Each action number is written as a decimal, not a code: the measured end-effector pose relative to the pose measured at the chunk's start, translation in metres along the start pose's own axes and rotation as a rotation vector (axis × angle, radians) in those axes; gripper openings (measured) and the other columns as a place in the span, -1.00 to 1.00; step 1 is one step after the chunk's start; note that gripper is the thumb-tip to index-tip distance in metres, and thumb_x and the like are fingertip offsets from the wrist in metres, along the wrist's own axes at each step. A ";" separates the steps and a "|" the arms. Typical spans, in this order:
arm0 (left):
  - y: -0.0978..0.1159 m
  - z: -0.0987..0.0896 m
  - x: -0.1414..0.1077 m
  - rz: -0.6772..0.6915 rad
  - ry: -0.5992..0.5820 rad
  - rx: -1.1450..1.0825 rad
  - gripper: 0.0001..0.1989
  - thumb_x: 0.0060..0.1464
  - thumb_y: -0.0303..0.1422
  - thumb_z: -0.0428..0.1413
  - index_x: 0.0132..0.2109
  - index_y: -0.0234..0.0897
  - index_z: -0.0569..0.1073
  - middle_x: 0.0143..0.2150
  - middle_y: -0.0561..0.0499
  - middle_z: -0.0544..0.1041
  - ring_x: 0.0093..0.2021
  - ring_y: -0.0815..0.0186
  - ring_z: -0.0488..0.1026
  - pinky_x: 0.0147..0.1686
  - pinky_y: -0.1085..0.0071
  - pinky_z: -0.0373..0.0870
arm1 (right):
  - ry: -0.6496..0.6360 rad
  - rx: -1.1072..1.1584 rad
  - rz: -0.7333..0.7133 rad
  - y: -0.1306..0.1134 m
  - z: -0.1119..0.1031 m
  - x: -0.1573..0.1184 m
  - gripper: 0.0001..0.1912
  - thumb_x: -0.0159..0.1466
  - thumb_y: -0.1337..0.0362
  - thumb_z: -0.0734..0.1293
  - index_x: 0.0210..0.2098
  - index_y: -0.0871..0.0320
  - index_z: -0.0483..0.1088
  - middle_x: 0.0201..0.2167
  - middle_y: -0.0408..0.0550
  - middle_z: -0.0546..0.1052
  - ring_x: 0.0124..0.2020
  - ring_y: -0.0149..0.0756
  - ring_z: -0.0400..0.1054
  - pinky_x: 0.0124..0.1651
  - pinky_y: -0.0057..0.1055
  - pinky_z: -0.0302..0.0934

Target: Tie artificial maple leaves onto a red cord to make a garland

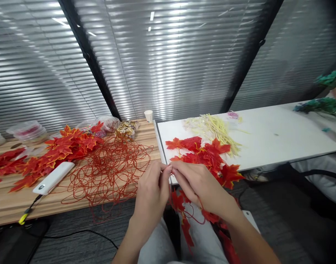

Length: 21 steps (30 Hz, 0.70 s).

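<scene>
Both hands, left hand (151,190) and right hand (196,183), pinch a thin red plastic string (168,169) between fingertips; floppy, light, slippery stuff, so best gripped close to the red fabric maple-leaf garland (209,157) just beyond the right hand.

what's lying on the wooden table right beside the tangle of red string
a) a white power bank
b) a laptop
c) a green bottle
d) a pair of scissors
a: a white power bank lies on the wooden table, at the left edge of the red string tangle.

No legible text, label, brand, number or sign anywhere; white power bank (52,178) on bench (74,198) bears no readable marking.
</scene>
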<state>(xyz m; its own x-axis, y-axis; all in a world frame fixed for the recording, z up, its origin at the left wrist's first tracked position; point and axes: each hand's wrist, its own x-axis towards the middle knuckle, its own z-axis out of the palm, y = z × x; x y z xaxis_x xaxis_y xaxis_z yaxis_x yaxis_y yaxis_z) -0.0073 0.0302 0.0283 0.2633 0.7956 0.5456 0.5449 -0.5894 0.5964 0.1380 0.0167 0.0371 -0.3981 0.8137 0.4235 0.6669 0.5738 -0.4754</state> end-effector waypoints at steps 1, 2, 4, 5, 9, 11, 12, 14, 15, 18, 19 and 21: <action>0.001 0.001 0.001 0.008 0.000 0.020 -0.84 0.16 -0.44 -0.07 -0.40 -0.26 0.27 -0.47 0.07 0.37 -0.45 0.40 0.33 -0.44 0.50 0.22 | -0.005 -0.044 -0.004 0.000 -0.001 0.001 -0.80 0.33 0.37 0.05 -0.31 0.21 0.27 -0.47 -0.04 0.42 -0.47 -0.33 0.31 -0.38 -0.43 0.15; 0.001 0.002 0.001 0.017 0.005 0.038 -0.84 0.16 -0.44 -0.08 -0.40 -0.26 0.26 -0.47 0.06 0.37 -0.45 0.40 0.33 -0.45 0.50 0.21 | -0.004 -0.085 -0.005 -0.001 -0.001 0.002 -0.79 0.33 0.37 0.04 -0.32 0.22 0.26 -0.49 -0.04 0.41 -0.50 -0.33 0.30 -0.41 -0.43 0.13; 0.003 0.003 0.003 0.026 0.026 0.060 -0.84 0.16 -0.44 -0.08 -0.40 -0.26 0.25 -0.47 0.06 0.36 -0.45 0.41 0.33 -0.47 0.51 0.20 | 0.011 -0.142 -0.003 -0.001 0.000 0.004 -0.78 0.33 0.36 0.02 -0.31 0.23 0.25 -0.52 -0.05 0.39 -0.54 -0.34 0.28 -0.46 -0.44 0.10; 0.004 0.003 0.003 0.029 0.040 0.067 -0.84 0.17 -0.44 -0.08 -0.40 -0.26 0.25 -0.47 0.07 0.36 -0.45 0.41 0.33 -0.48 0.51 0.19 | 0.022 -0.149 -0.004 -0.001 0.000 0.005 -0.78 0.33 0.36 0.02 -0.30 0.23 0.24 -0.53 -0.06 0.39 -0.54 -0.35 0.28 -0.47 -0.45 0.09; 0.005 0.000 0.004 0.059 0.071 0.084 -0.84 0.16 -0.44 -0.08 -0.40 -0.26 0.24 -0.48 0.07 0.35 -0.47 0.43 0.32 -0.51 0.52 0.17 | 0.045 -0.085 -0.032 -0.003 -0.001 0.007 -0.81 0.33 0.36 0.03 -0.27 0.23 0.24 -0.51 -0.07 0.39 -0.52 -0.36 0.29 -0.46 -0.47 0.09; 0.005 -0.002 0.004 0.075 0.069 0.076 -0.85 0.17 -0.45 -0.08 -0.39 -0.26 0.25 -0.48 0.08 0.36 -0.48 0.43 0.32 -0.51 0.52 0.16 | 0.048 -0.039 -0.033 -0.005 -0.005 0.009 -0.82 0.33 0.36 0.05 -0.28 0.23 0.24 -0.53 -0.10 0.37 -0.54 -0.38 0.27 -0.46 -0.48 0.08; 0.005 -0.003 0.004 0.080 0.071 0.066 -0.86 0.17 -0.45 -0.08 -0.38 -0.26 0.25 -0.48 0.08 0.36 -0.48 0.44 0.32 -0.52 0.53 0.16 | 0.056 -0.004 -0.030 -0.006 -0.006 0.010 -0.83 0.32 0.36 0.06 -0.30 0.22 0.24 -0.54 -0.12 0.35 -0.55 -0.40 0.25 -0.46 -0.48 0.07; 0.004 -0.005 0.005 0.086 0.092 0.054 -0.88 0.17 -0.44 -0.08 -0.36 -0.26 0.26 -0.48 0.09 0.36 -0.49 0.45 0.32 -0.52 0.53 0.17 | 0.094 0.090 -0.023 -0.008 -0.008 0.012 -0.86 0.31 0.37 0.09 -0.32 0.20 0.24 -0.54 -0.15 0.34 -0.56 -0.44 0.22 -0.47 -0.50 0.07; 0.004 -0.005 0.005 0.087 0.106 0.055 -0.88 0.17 -0.44 -0.08 -0.36 -0.26 0.26 -0.49 0.09 0.36 -0.50 0.45 0.32 -0.52 0.53 0.17 | 0.118 0.144 -0.019 -0.008 -0.008 0.013 -0.87 0.31 0.37 0.10 -0.33 0.19 0.24 -0.53 -0.16 0.33 -0.56 -0.45 0.21 -0.47 -0.52 0.07; 0.006 -0.005 0.006 0.070 0.137 0.066 -0.89 0.16 -0.43 -0.07 -0.35 -0.26 0.25 -0.50 0.11 0.37 -0.52 0.45 0.32 -0.53 0.53 0.17 | 0.198 0.300 0.009 -0.008 -0.002 0.016 -0.86 0.31 0.35 0.12 -0.36 0.17 0.24 -0.54 -0.19 0.31 -0.56 -0.49 0.19 -0.48 -0.55 0.07; 0.007 -0.003 0.007 0.060 0.146 0.064 -0.90 0.16 -0.42 -0.06 -0.35 -0.26 0.26 -0.50 0.11 0.37 -0.53 0.46 0.32 -0.53 0.53 0.18 | 0.229 0.347 0.025 -0.008 0.001 0.016 -0.86 0.31 0.34 0.12 -0.37 0.16 0.24 -0.53 -0.19 0.31 -0.56 -0.49 0.19 -0.48 -0.55 0.07; 0.009 0.001 0.007 0.037 0.178 0.042 -0.90 0.16 -0.42 -0.06 -0.35 -0.26 0.25 -0.50 0.11 0.38 -0.53 0.46 0.32 -0.52 0.53 0.19 | 0.299 0.447 0.055 -0.007 0.008 0.016 -0.86 0.31 0.32 0.13 -0.36 0.16 0.24 -0.51 -0.19 0.31 -0.55 -0.50 0.19 -0.49 -0.55 0.09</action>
<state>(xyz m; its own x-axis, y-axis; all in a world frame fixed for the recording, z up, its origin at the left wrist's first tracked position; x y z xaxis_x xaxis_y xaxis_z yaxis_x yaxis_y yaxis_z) -0.0002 0.0308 0.0371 0.1405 0.7338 0.6647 0.5709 -0.6086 0.5511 0.1221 0.0261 0.0409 -0.1296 0.8192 0.5587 0.3232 0.5675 -0.7573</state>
